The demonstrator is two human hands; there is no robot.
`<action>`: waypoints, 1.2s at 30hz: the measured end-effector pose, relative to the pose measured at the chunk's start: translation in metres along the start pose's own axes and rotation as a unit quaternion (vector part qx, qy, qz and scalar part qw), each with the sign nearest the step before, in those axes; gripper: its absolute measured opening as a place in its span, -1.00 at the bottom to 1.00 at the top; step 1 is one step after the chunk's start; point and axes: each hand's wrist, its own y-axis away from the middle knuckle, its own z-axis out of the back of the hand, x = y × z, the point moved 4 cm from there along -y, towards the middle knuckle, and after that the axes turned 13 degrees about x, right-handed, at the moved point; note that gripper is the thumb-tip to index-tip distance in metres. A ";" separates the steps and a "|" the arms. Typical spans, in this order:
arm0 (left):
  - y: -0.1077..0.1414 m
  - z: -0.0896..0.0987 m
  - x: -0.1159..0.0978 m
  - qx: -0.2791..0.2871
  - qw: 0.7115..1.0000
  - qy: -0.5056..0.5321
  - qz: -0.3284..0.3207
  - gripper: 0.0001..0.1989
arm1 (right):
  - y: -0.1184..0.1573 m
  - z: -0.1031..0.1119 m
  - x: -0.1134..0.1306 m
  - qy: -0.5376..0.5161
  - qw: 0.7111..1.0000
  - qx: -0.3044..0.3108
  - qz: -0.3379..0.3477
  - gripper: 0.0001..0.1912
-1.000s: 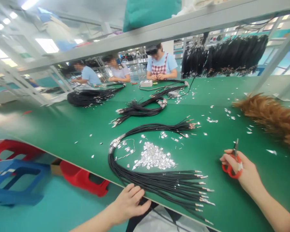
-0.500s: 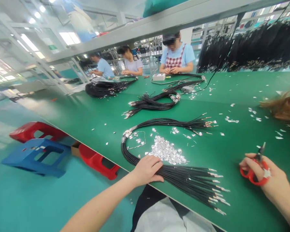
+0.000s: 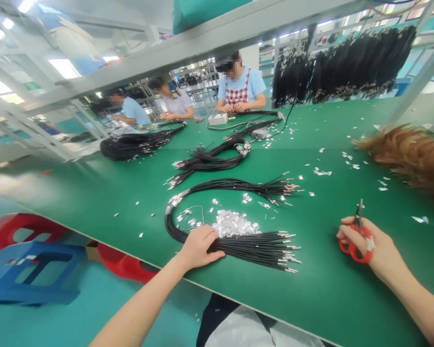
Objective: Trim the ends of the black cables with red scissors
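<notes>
My left hand (image 3: 199,246) is wrapped over a bundle of black cables (image 3: 253,248) near the table's front edge. The cables' stripped, silvery ends fan out to the right, and the bundle curves back on the left through a silvery wrapped band (image 3: 175,200). Just behind my left hand lies a heap of silver foil scraps (image 3: 235,223). On the right, my right hand (image 3: 374,246) holds red-handled scissors (image 3: 358,241) above the green table (image 3: 321,308), blades pointing up and away.
More cable bundles (image 3: 217,159) lie farther back, with a white box (image 3: 217,119). Three people sit across the table, one in a checked apron (image 3: 237,96). Brown hair (image 3: 412,154) shows at the right. Stools (image 3: 32,272) stand at lower left.
The view has shifted, showing more on the right. The cable ends under my left hand are gathered closer together. My right hand still holds the scissors.
</notes>
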 end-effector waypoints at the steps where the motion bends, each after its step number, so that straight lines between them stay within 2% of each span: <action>1: -0.005 0.005 -0.009 -0.016 1.000 0.012 -0.010 -0.60 | 0.001 -0.001 0.000 0.004 1.000 0.003 -0.002 -0.69; 3: -0.023 0.016 -0.032 -0.036 0.998 0.047 -0.031 -0.56 | 0.001 -0.004 -0.002 0.025 0.999 0.020 0.009 -0.63; 5: -0.052 0.021 -0.057 -0.002 0.995 0.090 -0.046 -0.65 | 0.001 -0.009 -0.003 0.057 0.997 0.045 0.041 -0.56; 8: -0.103 0.012 -0.085 0.134 0.986 0.094 -0.022 -0.59 | 0.002 -0.016 -0.003 0.129 0.986 0.076 0.076 -0.54; 10: -0.127 -0.002 -0.093 0.236 0.970 0.058 0.021 -0.61 | 0.004 -0.018 -0.002 0.173 0.979 0.078 0.077 -0.55; 12: -0.139 -0.015 -0.095 0.309 0.949 0.040 0.042 -0.68 | 0.006 -0.019 0.001 0.186 0.976 0.077 0.081 -0.56; 14: -0.142 -0.022 -0.095 0.334 0.942 0.045 0.016 -0.80 | 0.007 -0.019 0.002 0.183 0.976 0.081 0.087 -0.57; 17: -0.139 -0.020 -0.091 0.288 0.953 0.080 -0.047 -0.83 | 0.007 -0.021 -0.002 0.172 0.976 0.101 0.093 -0.59; 18: -0.138 -0.017 -0.087 0.264 0.957 0.111 -0.045 -0.82 | 0.006 -0.022 -0.004 0.169 0.976 0.104 0.092 -0.60; 20: -0.137 -0.011 -0.073 0.221 0.949 0.226 0.008 -0.82 | 0.005 -0.023 -0.008 0.153 0.979 0.103 0.088 -0.63; 22: -0.136 -0.006 -0.057 0.183 0.901 0.385 0.085 -0.80 | 0.005 -0.024 -0.009 0.114 0.985 0.096 0.082 -0.65; 25: -0.135 0.000 -0.037 0.101 0.800 0.574 0.142 -0.78 | 0.004 -0.031 0.004 0.029 0.990 0.118 0.068 -0.61; 28: -0.133 0.004 -0.024 0.008 0.722 0.670 0.170 -0.80 | 0.001 -0.048 0.036 -0.060 0.981 0.176 0.054 -0.58; 30: -0.131 0.004 -0.020 -0.022 0.692 0.700 0.176 -0.81 | -0.005 -0.063 0.063 -0.118 0.975 0.180 0.056 -0.59; 33: -0.129 0.005 -0.020 -0.043 0.697 0.693 0.179 -0.81 | -0.018 -0.089 0.101 -0.169 0.968 0.155 0.102 -0.57; 36: -0.128 0.006 -0.023 -0.045 0.708 0.684 0.172 -0.81 | -0.029 -0.116 0.126 -0.204 0.954 0.164 0.144 -0.57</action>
